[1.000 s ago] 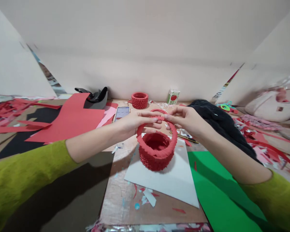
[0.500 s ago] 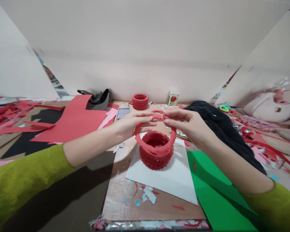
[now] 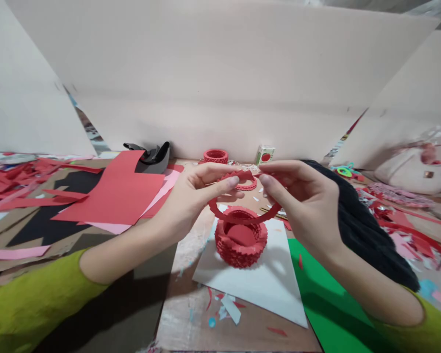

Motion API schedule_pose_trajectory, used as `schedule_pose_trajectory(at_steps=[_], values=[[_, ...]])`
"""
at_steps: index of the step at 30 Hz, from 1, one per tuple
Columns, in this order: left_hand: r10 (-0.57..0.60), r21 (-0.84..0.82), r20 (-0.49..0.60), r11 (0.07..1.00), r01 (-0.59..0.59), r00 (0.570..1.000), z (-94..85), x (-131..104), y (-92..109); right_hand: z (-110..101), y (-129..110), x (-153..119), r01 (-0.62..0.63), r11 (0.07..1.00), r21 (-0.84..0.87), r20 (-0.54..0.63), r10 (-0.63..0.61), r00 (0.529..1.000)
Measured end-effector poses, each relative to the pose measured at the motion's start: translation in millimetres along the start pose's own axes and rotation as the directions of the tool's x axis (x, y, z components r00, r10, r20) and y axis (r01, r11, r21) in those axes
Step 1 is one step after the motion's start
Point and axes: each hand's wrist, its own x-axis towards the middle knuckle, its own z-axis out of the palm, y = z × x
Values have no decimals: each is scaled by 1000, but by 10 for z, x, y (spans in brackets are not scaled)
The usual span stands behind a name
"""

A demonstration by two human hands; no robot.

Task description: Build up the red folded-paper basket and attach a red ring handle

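My left hand pinches one end of a red zigzag-edged paper strip, thumb on top. The strip's other end is between the thumb and fingers of my right hand. Its middle hangs in a loop between the hands, and part of it curls into a small ring behind the fingertips. Just below stands a round red paper basket with a layered, jagged wall and a flat red bottom. It rests on a white board, apart from my fingers.
Behind are a second red basket, a small green-and-white box and a white partition. Red paper sheets lie left, a dark cloth and green sheet right. Paper scraps are scattered in front.
Both hands have come nearer to me. The strip, a wide closed-looking loop over the basket before, now shows its ends pulled apart, and the basket's inside is more visible.
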Motion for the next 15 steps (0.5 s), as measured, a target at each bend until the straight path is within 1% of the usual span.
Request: schedule_pose_trajectory(at_steps=[2,4,10,15], values=[[35,15,3,999,-35,999,19,-39,34,2,-72,-26,82,997,-12,-2,-82,997],[58,29,2,998,-58,998,29,-67,52,0,-117,-48,122,992,-6,9,-122,992],[50,53,-29,997,-48,998,31,-98,57,-20,-142,-103,107,994,-11,5,-107,994],[55,7,-20,998,-55,998,26,-96,21,-27,-109,-124,122,993,-9,31,-122,992]])
